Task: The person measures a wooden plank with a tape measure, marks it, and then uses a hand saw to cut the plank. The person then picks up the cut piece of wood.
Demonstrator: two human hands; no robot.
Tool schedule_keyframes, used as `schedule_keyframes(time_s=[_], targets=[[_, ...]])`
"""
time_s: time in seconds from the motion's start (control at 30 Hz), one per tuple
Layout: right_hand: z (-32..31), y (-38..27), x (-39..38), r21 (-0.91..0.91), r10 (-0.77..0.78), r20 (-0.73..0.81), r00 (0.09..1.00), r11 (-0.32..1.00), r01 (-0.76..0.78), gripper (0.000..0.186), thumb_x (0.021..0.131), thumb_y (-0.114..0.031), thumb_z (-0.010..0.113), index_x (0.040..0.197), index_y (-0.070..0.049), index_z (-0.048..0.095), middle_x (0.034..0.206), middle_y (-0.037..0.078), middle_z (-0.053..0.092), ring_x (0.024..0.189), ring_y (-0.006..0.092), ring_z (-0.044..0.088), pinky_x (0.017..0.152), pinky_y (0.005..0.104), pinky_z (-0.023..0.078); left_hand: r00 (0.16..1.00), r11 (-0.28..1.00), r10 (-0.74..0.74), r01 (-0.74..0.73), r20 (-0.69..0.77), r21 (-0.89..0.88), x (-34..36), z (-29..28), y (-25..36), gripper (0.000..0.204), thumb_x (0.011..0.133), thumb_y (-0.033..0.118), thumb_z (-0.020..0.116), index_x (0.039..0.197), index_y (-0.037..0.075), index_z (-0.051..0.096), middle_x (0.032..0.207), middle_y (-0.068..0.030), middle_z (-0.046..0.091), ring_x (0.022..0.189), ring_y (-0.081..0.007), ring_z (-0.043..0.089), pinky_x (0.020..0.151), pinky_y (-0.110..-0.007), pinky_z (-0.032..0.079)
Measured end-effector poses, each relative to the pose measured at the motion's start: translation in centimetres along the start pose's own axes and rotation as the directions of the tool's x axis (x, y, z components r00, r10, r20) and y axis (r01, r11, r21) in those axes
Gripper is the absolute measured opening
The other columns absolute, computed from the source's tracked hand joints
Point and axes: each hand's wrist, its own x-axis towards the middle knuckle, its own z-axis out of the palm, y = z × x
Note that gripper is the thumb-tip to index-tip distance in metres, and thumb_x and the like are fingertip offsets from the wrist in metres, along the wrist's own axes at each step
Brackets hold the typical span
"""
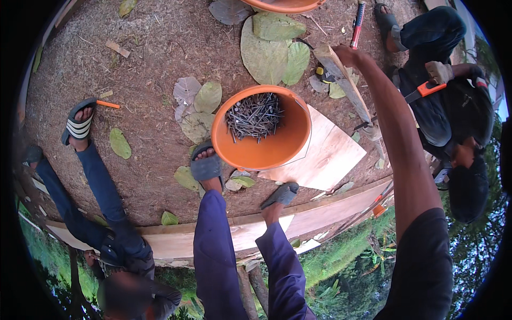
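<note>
My right hand [346,56] reaches in from the lower right and is closed around the upper end of a narrow wooden board [346,85]; the board partly hides its fingers. The board slants down to the right. Close to its lower end is a co-worker's pale gloved hand [372,132]. My left hand does not show. In front of me stands an orange bucket [298,130] holding a heap of nails [255,116]. A yellow-and-black tape measure [324,74] lies on the ground just left of the board.
A co-worker at right holds an orange-handled saw [428,88]. Another person [106,181] is at left. A red-handled tool [358,26] and a second orange bucket [288,6] lie farther off. Plywood [333,154] lies beside the nail bucket; a long plank [176,229] edges the ground behind my feet.
</note>
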Motion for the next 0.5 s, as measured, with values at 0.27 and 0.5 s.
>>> schedule_keyframes(time_s=[0.27,0.5], targets=[[3.5,2.9,7.4,-0.631,-0.160,0.285,0.945,0.711,0.310,0.044,0.099,-0.035,0.052,0.132,-0.008,0.064,0.140,0.016,0.061,0.122,0.0375,0.061,0.105,0.0442,0.048,0.976,0.998,0.040,-0.031,-0.215,0.046,-0.5,5.5,-1.0,0.052,0.105,0.036,0.047,0.145,0.004,0.047,0.149,-0.0100,0.051,0.139,-0.0303,0.047,0.115,-0.051,0.039],[5.6,0.6,1.6,-0.099,-0.030,-0.432,0.901,0.995,-0.014,0.038,0.088,-0.041,0.064,0.110,-0.012,0.076,0.104,0.017,0.075,0.100,0.0367,0.072,0.084,0.0442,0.056,0.990,0.962,0.032,0.007,0.140,-0.272,1.2,-0.3,-2.0,0.053,0.105,0.039,0.046,0.145,0.005,0.048,0.146,-0.0107,0.053,0.136,-0.0302,0.050,0.113,-0.052,0.041]])
